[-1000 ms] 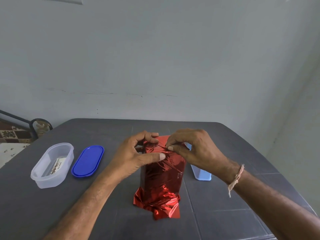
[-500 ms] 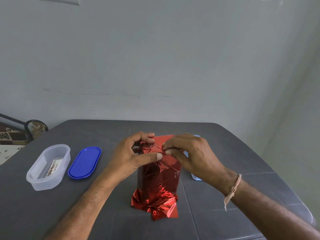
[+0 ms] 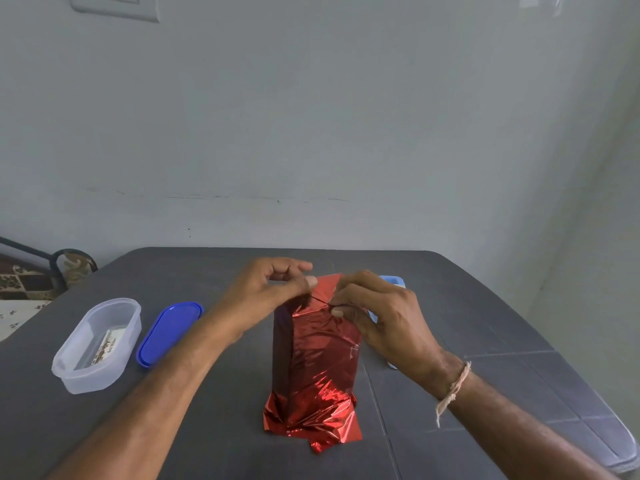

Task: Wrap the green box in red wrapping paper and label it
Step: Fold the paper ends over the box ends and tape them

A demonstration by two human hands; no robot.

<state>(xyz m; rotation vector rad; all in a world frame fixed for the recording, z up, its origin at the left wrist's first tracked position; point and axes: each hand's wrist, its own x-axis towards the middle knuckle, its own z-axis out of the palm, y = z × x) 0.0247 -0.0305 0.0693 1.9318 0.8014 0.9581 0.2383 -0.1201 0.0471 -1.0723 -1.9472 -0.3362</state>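
Here, at the upper left of the frame, a white switch plate (image 3: 114, 6) sits on the pale wall. At the lower left, on the dark grey table (image 3: 214, 441), lies a translucent oval plastic container (image 3: 97, 344) with a printed slip in it. Just to its right is a blue oval plastic lid (image 3: 168, 332), lying flat and apart from the container.

In the middle of the frame the left hand (image 3: 266, 292) has its fingers curled, and its thumb tip pinches the top flap of the shiny red foil wrapping paper (image 3: 315, 358). The paper stands upright at the centre of the table and fully covers the tall box inside; its loose lower end is crumpled against the tabletop. The right hand (image 3: 377, 317) pinches the same top fold from the other side, so the two hands nearly meet over the top. A pale thread bracelet (image 3: 453, 386) circles the right wrist. Behind the right hand, a light blue plastic object (image 3: 393, 281) is partly hidden.
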